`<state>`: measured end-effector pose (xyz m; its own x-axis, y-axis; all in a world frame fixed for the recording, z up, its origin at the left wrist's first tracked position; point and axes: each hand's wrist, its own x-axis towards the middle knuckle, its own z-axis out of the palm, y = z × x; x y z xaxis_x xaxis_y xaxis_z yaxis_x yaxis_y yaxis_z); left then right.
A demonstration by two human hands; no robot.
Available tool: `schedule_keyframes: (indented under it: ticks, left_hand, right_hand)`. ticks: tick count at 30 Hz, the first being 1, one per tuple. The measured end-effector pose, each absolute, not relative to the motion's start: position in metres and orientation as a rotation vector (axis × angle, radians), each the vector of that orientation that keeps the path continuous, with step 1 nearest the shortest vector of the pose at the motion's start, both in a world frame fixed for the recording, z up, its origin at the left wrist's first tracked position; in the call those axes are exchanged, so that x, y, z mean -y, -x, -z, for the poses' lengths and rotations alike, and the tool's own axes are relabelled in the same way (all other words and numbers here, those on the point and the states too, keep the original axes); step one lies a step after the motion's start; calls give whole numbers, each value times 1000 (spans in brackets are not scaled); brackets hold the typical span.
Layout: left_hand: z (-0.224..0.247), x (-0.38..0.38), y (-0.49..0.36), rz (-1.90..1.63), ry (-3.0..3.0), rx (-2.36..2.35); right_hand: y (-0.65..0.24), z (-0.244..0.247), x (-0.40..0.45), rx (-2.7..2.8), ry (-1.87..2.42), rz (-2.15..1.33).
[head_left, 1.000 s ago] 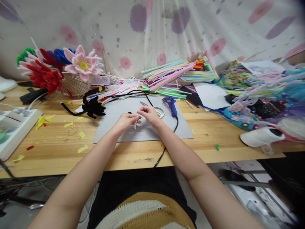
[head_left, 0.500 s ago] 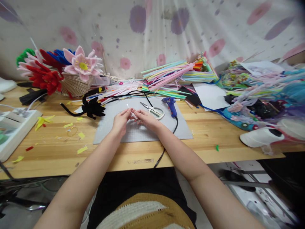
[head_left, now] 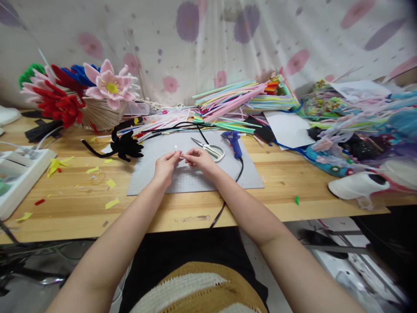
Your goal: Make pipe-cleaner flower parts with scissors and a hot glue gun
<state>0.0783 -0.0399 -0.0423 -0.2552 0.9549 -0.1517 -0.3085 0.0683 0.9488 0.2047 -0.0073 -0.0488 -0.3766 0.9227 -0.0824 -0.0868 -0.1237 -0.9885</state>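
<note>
Over the grey cutting mat (head_left: 150, 180), both hands meet with fingertips almost touching. My left hand (head_left: 166, 166) is closed in a pinch on a thin white piece (head_left: 176, 148), whose pale tip pokes up above the fingers; its kind is too small to tell. My right hand (head_left: 199, 159) is closed too, its thumb and forefinger pinching at the lower end of that piece, mostly covered by fingers. Just beyond the right hand lie white-handled scissors (head_left: 213, 151), and farther right a blue glue gun (head_left: 233, 144). A black fuzzy flower (head_left: 128, 146) rests left of the mat.
Pipe cleaners (head_left: 233, 102) in many colours are heaped along the back. Fuzzy flowers (head_left: 110, 87) stand at the back left near a white power strip (head_left: 39, 171). Yellow scraps (head_left: 111, 203) litter the left. The glue gun's black cord (head_left: 219, 214) drops over the front edge.
My right hand's fingers have curled in and drawn together at the white piece, where they were more stretched out. My left hand keeps nearly the same place.
</note>
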Motion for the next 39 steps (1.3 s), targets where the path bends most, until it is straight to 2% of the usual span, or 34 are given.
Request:
schedule_keyframes:
  ticks: [7,14,22,39]
  left_hand:
    - [45,41,-73,-1400,-1048,-1402]
    - [36,43,-70,-1154,-937,-1312]
    - [24,43,-66,-967,-926,-1326]
    - [19,40,-58,-811,-989,-1312]
  right_hand:
    - [-205,47,5,1529,983,-1373]
    - [-210,49,2,1673,991,-1229]
    - [-209,51,1,1684,956,-1256]
    - [-214,47,0,1617,943,-1359]
